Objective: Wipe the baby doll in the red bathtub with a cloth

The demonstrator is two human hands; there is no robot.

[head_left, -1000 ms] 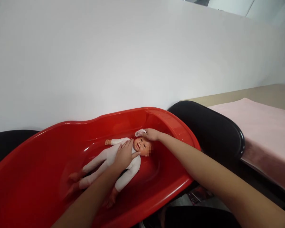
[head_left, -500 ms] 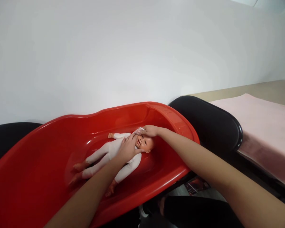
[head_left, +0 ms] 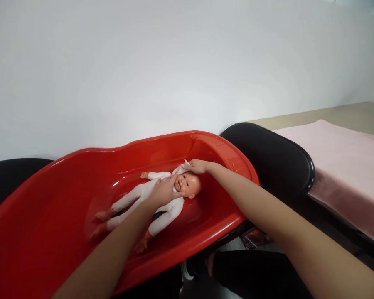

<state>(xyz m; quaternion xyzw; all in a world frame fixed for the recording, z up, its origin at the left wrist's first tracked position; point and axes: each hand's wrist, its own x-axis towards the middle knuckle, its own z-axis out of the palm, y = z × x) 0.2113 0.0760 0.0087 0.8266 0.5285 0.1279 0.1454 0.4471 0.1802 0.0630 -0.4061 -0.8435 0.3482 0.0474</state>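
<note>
A baby doll [head_left: 189, 182] in a white bodysuit lies on its back in the red baby bathtub [head_left: 59, 207], its head toward the right end. My left hand [head_left: 164, 191] lies spread over the doll's upper chest, with the thumb beside its chin and neck. A small pale cloth [head_left: 180, 167] is pinched in my right hand [head_left: 197, 166], against the far side of the doll's head. Part of the cloth sticks up past my fingertips. My left forearm hides some of the doll's near side.
A black rounded board or seat [head_left: 268, 158] adjoins the tub's right end, and a pink padded surface [head_left: 349, 166] lies beyond it. Another black shape [head_left: 12, 178] is at the left. A white wall [head_left: 143, 70] rises behind the tub. My dark-clothed legs [head_left: 252, 274] are below.
My right hand and the cloth have shifted slightly to the far side of the doll's head, showing more of its face and the cloth. My left hand stays on the chest.
</note>
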